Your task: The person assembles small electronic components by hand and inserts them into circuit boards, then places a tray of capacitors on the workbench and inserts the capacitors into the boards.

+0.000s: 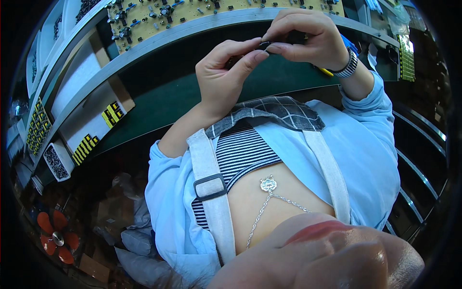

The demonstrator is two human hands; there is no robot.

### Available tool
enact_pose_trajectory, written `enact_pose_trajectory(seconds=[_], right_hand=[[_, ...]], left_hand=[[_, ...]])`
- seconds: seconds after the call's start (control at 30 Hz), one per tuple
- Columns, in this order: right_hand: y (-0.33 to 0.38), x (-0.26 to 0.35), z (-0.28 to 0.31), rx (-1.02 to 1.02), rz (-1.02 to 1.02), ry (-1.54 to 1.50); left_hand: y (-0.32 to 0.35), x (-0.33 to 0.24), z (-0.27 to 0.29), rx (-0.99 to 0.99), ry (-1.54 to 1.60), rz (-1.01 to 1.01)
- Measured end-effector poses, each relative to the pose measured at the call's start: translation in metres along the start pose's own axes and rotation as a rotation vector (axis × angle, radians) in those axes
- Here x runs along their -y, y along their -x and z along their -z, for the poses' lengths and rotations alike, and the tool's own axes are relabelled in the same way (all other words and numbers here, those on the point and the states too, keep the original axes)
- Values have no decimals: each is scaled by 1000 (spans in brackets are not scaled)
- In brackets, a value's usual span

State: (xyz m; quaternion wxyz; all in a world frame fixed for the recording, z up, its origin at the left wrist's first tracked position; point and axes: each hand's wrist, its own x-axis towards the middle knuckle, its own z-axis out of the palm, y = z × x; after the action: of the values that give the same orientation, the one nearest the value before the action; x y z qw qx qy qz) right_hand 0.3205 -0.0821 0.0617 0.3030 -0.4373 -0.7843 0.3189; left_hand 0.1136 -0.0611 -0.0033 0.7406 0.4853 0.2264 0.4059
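My left hand (pixel 224 70) and my right hand (pixel 310 41) meet above the green work surface (pixel 178 91). Between their thumbs and index fingers they pinch a small dark part (pixel 263 45), too small to name. Both hands are closed, with the fingertips almost touching. A banded watch (pixel 347 66) circles my right wrist. Just beyond the hands, a tan circuit board (pixel 207 14) carries many small components behind a metal rail (pixel 192 24). Under my right wrist, a yellow tip (pixel 326 72) of something shows, mostly hidden.
At left, yellow-and-black blocky components (pixel 112 114) lie on a white tray (pixel 89 123). A white bin (pixel 58 161) holds small dark parts. Below left stands a fan with orange blades (pixel 58 236), near grey plastic bags (pixel 139 241). A yellow-green panel (pixel 406 58) hangs at right.
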Motion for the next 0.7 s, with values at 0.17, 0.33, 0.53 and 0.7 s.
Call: enact_pose_trajectory(seconds=[0.17, 0.33, 0.53, 0.7], right_hand=[[4, 7, -1, -4, -34, 25], [0, 4, 2, -17, 10, 68], [-26, -16, 53, -205, -216, 489], [-39, -36, 80, -34, -282, 529]], left_hand=[[0, 3, 1, 27, -101, -175], [-1, 8, 2, 21, -163, -271], [-5, 12, 8, 59, 761, 725], [-11, 2, 0, -200, 904, 902]])
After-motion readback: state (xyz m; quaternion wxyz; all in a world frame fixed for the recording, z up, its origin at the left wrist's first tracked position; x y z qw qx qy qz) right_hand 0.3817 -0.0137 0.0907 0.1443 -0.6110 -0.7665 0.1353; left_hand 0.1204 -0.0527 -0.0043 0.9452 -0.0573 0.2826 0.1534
